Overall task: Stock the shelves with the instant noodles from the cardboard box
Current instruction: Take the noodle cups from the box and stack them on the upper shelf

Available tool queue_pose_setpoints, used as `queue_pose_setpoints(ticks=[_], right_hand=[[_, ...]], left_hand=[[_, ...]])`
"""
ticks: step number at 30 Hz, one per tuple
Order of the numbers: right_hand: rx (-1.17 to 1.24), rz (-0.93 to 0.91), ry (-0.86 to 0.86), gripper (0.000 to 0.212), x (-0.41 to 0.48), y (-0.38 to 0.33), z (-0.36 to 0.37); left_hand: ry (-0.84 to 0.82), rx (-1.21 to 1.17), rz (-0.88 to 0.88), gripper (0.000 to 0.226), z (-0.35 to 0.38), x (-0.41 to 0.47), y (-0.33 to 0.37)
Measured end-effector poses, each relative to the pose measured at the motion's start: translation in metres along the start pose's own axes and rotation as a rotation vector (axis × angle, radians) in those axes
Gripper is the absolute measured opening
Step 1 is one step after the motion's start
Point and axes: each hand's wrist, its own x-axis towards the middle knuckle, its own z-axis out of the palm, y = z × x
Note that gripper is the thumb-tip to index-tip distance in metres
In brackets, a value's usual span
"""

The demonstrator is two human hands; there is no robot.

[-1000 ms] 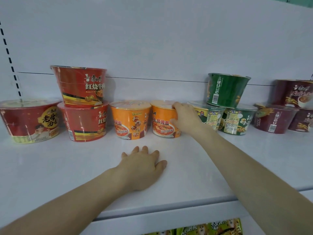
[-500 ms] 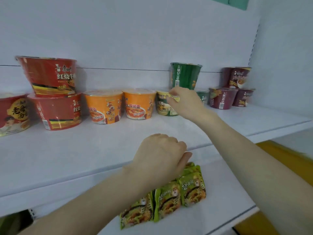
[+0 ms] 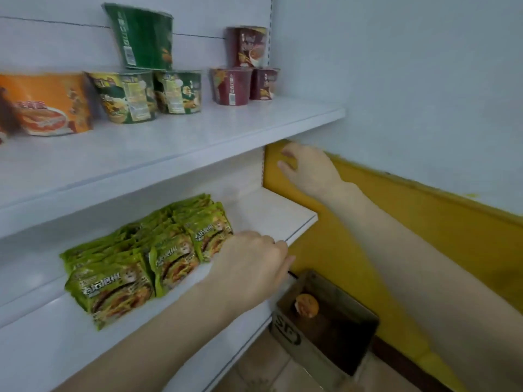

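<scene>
An open cardboard box point(image 3: 285, 332) stands on the floor at the right end of the shelves, with one orange noodle bowl point(image 3: 307, 305) in it. My left hand point(image 3: 252, 267) hovers over the front edge of the lower shelf point(image 3: 283, 216), beside the green noodle packets point(image 3: 141, 258); its fingers are loosely curled and hold nothing. My right hand point(image 3: 308, 171) is in the air past the shelf end, in front of the yellow wall, loose and empty. On the upper shelf point(image 3: 198, 137) stand an orange bowl point(image 3: 48, 106), green bowls point(image 3: 127, 97) and maroon cups point(image 3: 232, 86).
One green bowl point(image 3: 144, 38) is stacked on the green ones and one maroon cup point(image 3: 249, 46) on the maroon ones. A white-and-yellow wall point(image 3: 424, 222) closes off the right side. Tiled floor shows in front of the box.
The view swung down and right. My right hand left the green bowl on the upper shelf and dropped beside the shelf end. My left hand came off the upper shelf to the lower one.
</scene>
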Motion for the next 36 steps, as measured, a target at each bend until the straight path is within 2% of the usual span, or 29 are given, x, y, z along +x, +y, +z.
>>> queue_pose_setpoints(ticks=[7, 16, 18, 22, 25, 28, 36], right_hand=[[-0.057, 0.189, -0.072, 0.037, -0.023, 0.159, 0.009], [-0.048, 0.285, -0.286, 0.041, -0.001, 0.323, 0.08], [-0.041, 0.31, -0.336, 0.04, -0.002, 0.346, 0.106], [-0.008, 0.366, -0.407, 0.039, -0.01, 0.389, 0.167], [0.032, 0.413, -0.434, 0.04, -0.023, 0.417, 0.217], [0.034, 0.451, -0.463, 0.04, -0.043, 0.444, 0.273], [0.042, 0.593, -0.563, 0.037, -0.125, 0.521, 0.448]], left_hand=[[-0.128, -0.1, 0.05, 0.035, 0.117, 0.068, 0.07], [-0.341, -0.167, -0.084, 0.03, 0.287, 0.105, 0.101], [-0.39, -0.206, -0.118, 0.025, 0.316, 0.1, 0.106], [-0.533, -0.25, -0.186, 0.033, 0.375, 0.083, 0.113], [-0.617, -0.289, -0.201, 0.03, 0.426, 0.065, 0.116], [-0.703, -0.341, -0.265, 0.023, 0.485, 0.046, 0.12], [-0.839, -0.353, -0.385, 0.027, 0.665, -0.008, 0.131]])
